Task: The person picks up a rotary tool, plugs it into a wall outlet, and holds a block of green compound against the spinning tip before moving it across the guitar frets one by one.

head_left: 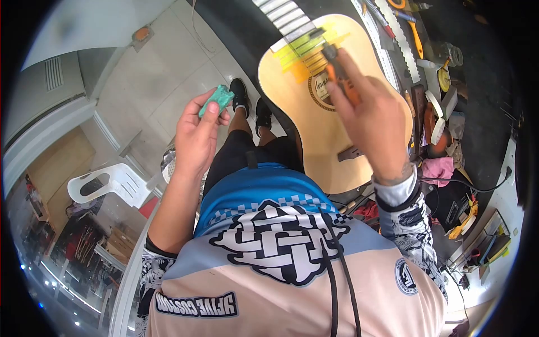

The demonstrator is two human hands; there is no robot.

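Note:
My left hand (197, 132) is raised over the floor, its fingers closed around a worn, green waxy block (218, 101). On the right, my right hand (368, 106) grips an orange and black rotary tool (349, 90), partly hidden by the fingers and a little blurred. Its dark tip is over the body end of the fretboard (306, 48). Beneath lies an acoustic guitar (331, 151) with a pale wood top and a dark bridge (350, 154). Yellow and orange tape (286, 54) covers the top beside the fretboard. The sound hole is partly hidden by my hand.
The guitar rests on a dark workbench (236, 28). Tools, tape rolls (438, 130), a glass jar (453, 55), an orange brush (416, 39) and a pink cloth (438, 170) crowd the right side. A black cord (477, 187) runs there. A white plastic chair (115, 182) stands at left.

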